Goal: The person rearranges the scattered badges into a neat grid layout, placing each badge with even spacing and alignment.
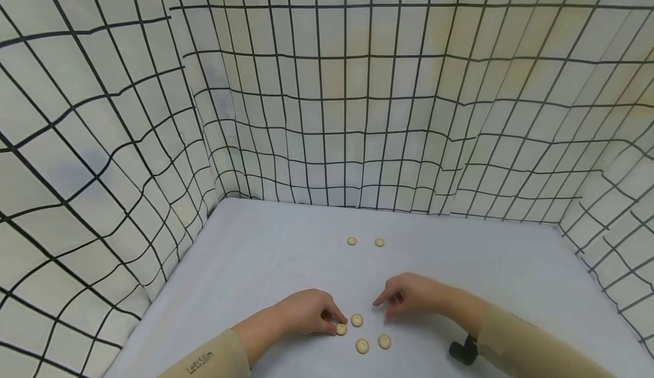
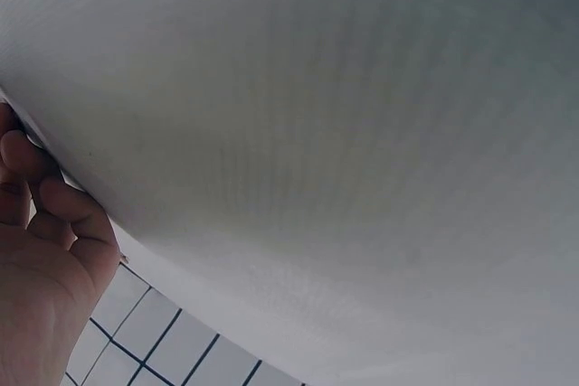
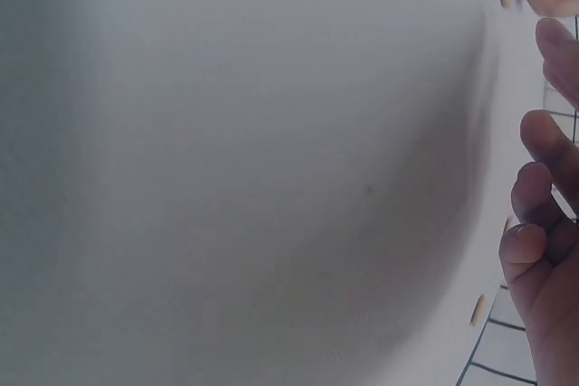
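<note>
Pale round buttons that look wooden lie on the white cloth. My left hand [image 1: 309,311] pinches one button [image 1: 341,328] at its left edge between thumb and index finger, low at the cloth. Right beside it lies a second button [image 1: 357,320], and two more, a lower button [image 1: 362,345] and a right-hand button [image 1: 384,341], lie nearer me. Over the cloth to their right, my right hand [image 1: 411,294] holds nothing, its index finger extended and the others loosely bent. The left wrist view shows the left hand's curled fingers [image 2: 77,210], but its button is hidden there.
Farther back on the cloth [image 1: 286,242] lie a left button [image 1: 352,241] and a right button [image 1: 380,242], side by side. White walls with a black grid [image 1: 337,111] enclose the back and sides. A black device [image 1: 464,351] sits under the right wrist.
</note>
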Demonstrator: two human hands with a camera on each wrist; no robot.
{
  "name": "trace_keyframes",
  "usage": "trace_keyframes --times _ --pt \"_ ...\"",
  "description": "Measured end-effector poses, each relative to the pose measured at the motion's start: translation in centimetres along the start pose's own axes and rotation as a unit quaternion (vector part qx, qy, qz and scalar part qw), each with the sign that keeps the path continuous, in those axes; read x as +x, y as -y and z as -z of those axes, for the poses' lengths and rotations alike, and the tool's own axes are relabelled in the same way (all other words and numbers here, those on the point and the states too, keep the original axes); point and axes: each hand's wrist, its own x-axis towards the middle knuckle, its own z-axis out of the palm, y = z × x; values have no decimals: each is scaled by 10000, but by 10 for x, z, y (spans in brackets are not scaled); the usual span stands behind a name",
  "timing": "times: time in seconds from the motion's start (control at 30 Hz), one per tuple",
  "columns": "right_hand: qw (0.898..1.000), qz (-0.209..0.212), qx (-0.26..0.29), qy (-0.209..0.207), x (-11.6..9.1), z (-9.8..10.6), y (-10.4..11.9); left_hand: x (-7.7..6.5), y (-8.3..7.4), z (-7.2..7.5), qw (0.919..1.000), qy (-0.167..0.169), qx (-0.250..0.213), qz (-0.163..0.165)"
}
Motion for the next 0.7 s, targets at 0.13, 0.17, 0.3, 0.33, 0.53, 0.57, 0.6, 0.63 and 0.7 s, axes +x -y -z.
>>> trace_keyframes --times 0.13,0.17,0.3,0.33,0.53,0.57,0.6,0.63,0.7 --pt "9995 244 30 201 -5 -9 4 -1 0 0 10000 2 13 -24" --pt "9992 314 7 241 -7 -11 5 -1 -1 0 10000 -2 17 -27" --pt "9980 526 -81 354 -12 -18 9 0 0 0 10000 10 -1 -20" --pt "9977 558 -107 369 -13 -19 10 0 0 0 10000 17 -1 -14" --pt "9973 593 -120 421 -18 -22 13 0 0 0 10000 44 -12 23" --pt "9973 602 -127 412 -18 -23 13 0 0 0 10000 43 -27 31" --pt "9973 605 -140 405 -19 -23 13 0 0 0 10000 44 -41 42" --pt "9972 612 -148 396 -19 -23 13 0 -1 0 10000 41 -55 54" --pt "9975 565 -130 397 -21 -24 14 0 -1 0 9999 40 -67 68"
